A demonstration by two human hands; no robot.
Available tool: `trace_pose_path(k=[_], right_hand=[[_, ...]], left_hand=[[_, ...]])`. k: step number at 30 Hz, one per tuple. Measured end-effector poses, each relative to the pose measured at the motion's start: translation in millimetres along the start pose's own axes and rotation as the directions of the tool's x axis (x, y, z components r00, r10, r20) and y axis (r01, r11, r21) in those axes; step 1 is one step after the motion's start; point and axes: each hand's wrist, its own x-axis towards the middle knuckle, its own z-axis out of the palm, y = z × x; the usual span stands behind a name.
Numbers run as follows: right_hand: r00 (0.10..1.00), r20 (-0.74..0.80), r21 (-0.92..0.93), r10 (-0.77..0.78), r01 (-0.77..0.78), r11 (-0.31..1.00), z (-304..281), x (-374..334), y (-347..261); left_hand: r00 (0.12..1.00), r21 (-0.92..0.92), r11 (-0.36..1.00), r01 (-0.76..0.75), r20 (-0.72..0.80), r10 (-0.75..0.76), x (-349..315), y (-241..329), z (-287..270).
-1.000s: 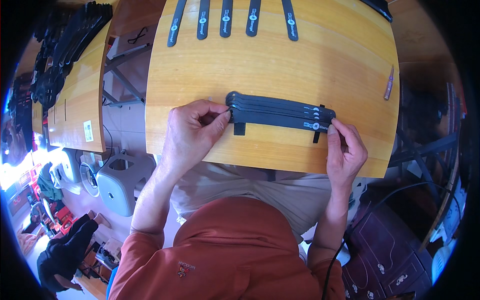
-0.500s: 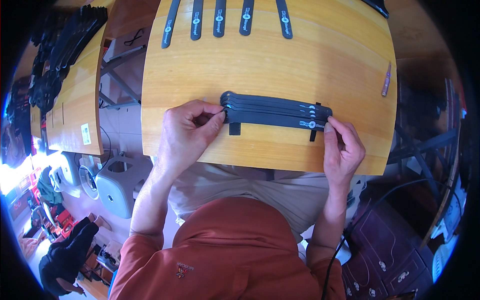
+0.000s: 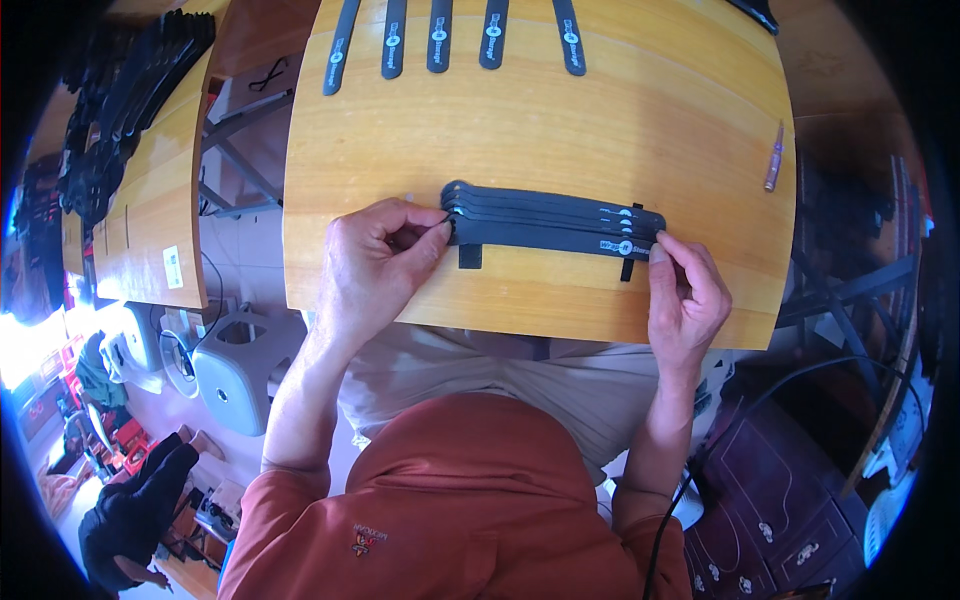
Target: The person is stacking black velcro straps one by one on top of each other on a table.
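A fanned stack of several black storage straps [image 3: 545,222] lies crosswise on the wooden table near its front edge. My left hand [image 3: 382,258] pinches the stack's left end, thumb and forefinger closed on it. At the other end, my right hand [image 3: 688,290] has its thumb and forefinger closed on the nearest strap. Under the stack, a short black tab [image 3: 470,257] sticks out toward me near the left end, and a narrower black strip [image 3: 627,270] near the right. White print shows near the right ends of the straps.
Several single black straps [image 3: 438,40] lie spaced apart along the table's [image 3: 560,130] far side. A thin purplish pen-like tool [image 3: 774,157] rests by the right edge. Another table [image 3: 150,220] with piled black straps stands left, beside a grey stool [image 3: 235,375]. A person in dark clothes [image 3: 135,515] is at lower left.
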Motion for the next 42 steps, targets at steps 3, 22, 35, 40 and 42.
trace_pose_path(k=[3,22,35,40,42], right_hand=[[1.0,0.0,-0.002,0.007,-0.007,1.0,0.1,-0.1,-0.6],[1.0,-0.009,-0.04,0.004,-0.004,0.999,-0.5,0.7,-1.5],[1.0,-0.019,-0.033,-0.016,0.015,0.999,1.6,0.7,-1.7],[0.999,-0.028,-0.009,-0.025,0.025,1.0,2.6,0.5,-0.9],[0.999,-0.032,-0.016,-0.022,0.022,1.0,3.1,0.0,-1.7]], left_hand=[[1.0,-0.037,0.999,0.025,-0.017,-0.026,-0.1,-0.3,0.5],[0.999,-0.001,0.999,-0.035,-0.027,0.035,0.0,-1.3,1.2],[0.999,-0.005,1.0,-0.028,-0.032,0.028,-0.9,-3.7,3.0],[0.999,-0.038,0.999,0.003,-0.036,-0.005,-0.8,-5.1,3.4],[0.999,-0.022,1.0,-0.003,-0.043,0.002,-1.4,-1.9,3.4]])
